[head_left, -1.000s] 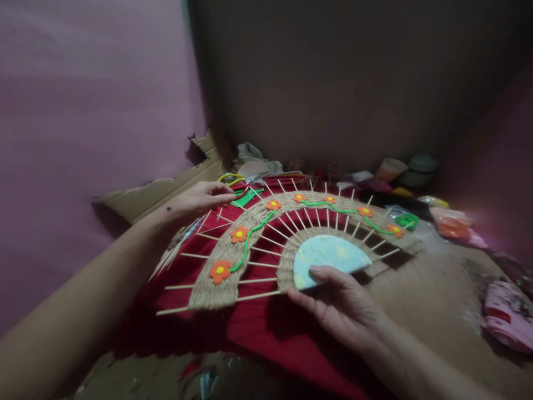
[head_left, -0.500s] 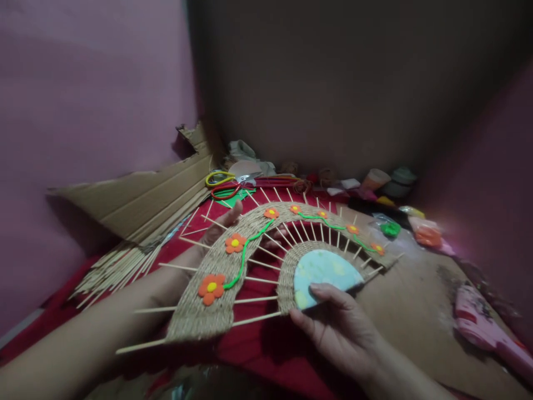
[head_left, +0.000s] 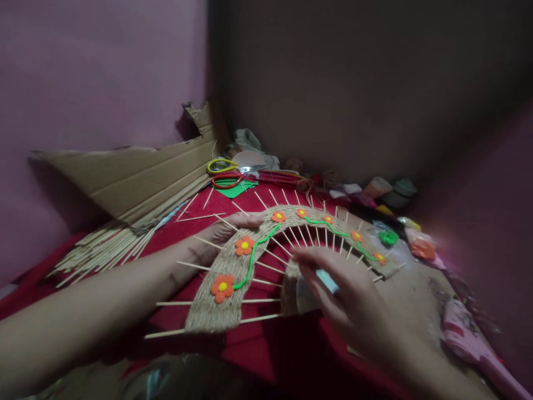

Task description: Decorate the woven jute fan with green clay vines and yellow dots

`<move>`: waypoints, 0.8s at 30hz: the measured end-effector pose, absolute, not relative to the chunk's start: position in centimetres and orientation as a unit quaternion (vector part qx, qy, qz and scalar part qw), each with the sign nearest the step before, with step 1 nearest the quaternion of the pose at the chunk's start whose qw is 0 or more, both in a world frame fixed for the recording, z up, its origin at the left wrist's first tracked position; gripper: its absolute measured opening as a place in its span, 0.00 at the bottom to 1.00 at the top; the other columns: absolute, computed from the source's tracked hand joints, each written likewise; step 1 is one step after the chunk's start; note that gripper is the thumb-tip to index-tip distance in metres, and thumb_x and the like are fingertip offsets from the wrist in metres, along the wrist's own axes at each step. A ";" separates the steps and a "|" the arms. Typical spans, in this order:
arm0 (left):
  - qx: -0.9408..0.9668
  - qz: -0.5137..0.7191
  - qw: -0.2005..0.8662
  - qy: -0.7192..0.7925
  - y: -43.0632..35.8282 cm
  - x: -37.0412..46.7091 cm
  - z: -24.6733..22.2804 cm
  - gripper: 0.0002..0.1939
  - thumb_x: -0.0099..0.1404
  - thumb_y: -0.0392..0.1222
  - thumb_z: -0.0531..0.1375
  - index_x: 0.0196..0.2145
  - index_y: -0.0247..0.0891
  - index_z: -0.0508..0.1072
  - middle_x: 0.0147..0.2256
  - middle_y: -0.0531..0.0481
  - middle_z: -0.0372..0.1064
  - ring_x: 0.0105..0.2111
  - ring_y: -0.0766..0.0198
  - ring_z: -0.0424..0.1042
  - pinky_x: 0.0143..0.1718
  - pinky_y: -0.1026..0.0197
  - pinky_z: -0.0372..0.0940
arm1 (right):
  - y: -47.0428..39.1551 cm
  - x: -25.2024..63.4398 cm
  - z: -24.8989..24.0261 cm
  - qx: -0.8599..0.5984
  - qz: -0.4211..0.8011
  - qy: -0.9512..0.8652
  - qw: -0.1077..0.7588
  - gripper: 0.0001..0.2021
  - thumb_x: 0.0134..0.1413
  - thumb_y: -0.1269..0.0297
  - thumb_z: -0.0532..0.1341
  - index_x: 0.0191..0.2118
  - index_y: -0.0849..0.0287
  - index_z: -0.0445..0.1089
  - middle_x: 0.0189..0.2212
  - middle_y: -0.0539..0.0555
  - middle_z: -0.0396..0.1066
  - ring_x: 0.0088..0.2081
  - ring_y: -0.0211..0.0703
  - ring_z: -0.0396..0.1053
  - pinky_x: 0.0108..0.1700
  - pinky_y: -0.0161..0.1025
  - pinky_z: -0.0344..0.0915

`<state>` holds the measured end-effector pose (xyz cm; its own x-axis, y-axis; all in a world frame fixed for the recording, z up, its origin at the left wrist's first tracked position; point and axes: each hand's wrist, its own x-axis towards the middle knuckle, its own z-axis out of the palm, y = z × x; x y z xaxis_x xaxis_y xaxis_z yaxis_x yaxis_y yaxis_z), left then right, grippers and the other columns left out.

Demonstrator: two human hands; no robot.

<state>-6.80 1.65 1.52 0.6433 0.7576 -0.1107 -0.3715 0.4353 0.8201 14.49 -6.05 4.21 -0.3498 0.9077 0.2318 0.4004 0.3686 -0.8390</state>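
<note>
Pinkish-purple walls stand at the left and right of the frame, with a dark surface across the upper middle. Below, a red cloth (head_left: pixel 266 355) and a brown board (head_left: pixel 416 294) lie under the semicircular woven fan (head_left: pixel 214 316), which is at the centre of the frame, tilted, with light sticks, orange flowers and a green wavy stem. The left hand (head_left: pixel 222 230) grips the fan's outer band, thumb at its upper edge; the other fingers are hidden behind it. The right hand (head_left: pixel 350 283) covers much of the pale blue inner panel (head_left: pixel 327 281), fingers bent; whether they touch it, I cannot tell. Torn cardboard (head_left: pixel 137 178) and loose sticks (head_left: pixel 104 250) lie at left. Scissors (head_left: pixel 227 173) with yellow and red handles rest near green sheet material (head_left: pixel 235 189), upper centre. A pink tool (head_left: pixel 470 344) lies at lower right, near clear bags (head_left: pixel 422 244).
</note>
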 end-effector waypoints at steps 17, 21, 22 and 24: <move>0.353 0.334 0.855 0.183 3.6 -6.8 -0.7 0.11 0.60 0.30 0.59 0.41 0.27 0.74 0.34 0.43 0.75 0.29 0.66 0.74 0.32 0.68 0.66 | 0.3 13.3 0.3 -0.327 -0.023 -0.865 0.380 0.27 0.58 0.77 0.52 0.63 0.55 0.53 0.44 0.56 0.74 0.42 0.46 0.68 0.47 0.49 0.66; 0.365 0.330 0.849 0.196 3.9 -6.9 -0.9 0.10 0.60 0.31 0.59 0.40 0.28 0.74 0.32 0.43 0.75 0.27 0.66 0.74 0.29 0.67 0.66 | 0.3 13.3 0.3 -0.333 -0.023 -0.866 0.372 0.28 0.57 0.77 0.52 0.62 0.55 0.54 0.44 0.55 0.74 0.43 0.47 0.67 0.47 0.50 0.65; 0.367 0.329 0.846 0.204 3.9 -6.9 -0.9 0.09 0.59 0.31 0.60 0.39 0.28 0.74 0.31 0.44 0.75 0.26 0.66 0.73 0.28 0.67 0.66 | 0.3 13.4 0.3 -0.335 -0.018 -0.867 0.369 0.28 0.57 0.77 0.52 0.63 0.55 0.54 0.44 0.55 0.74 0.43 0.47 0.67 0.48 0.50 0.65; 0.373 0.331 0.839 0.217 3.9 -6.9 -0.8 0.09 0.59 0.30 0.60 0.39 0.29 0.74 0.30 0.45 0.74 0.27 0.66 0.73 0.28 0.68 0.65 | 0.2 13.5 0.4 -0.336 -0.004 -0.867 0.367 0.28 0.56 0.78 0.53 0.62 0.55 0.54 0.44 0.55 0.74 0.43 0.47 0.67 0.48 0.50 0.65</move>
<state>-6.93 3.93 -0.82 0.6867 0.7175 -0.1169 -0.3940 0.5025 0.7695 13.46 0.21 0.44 -0.5042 0.5802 0.6396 0.5859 0.7740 -0.2403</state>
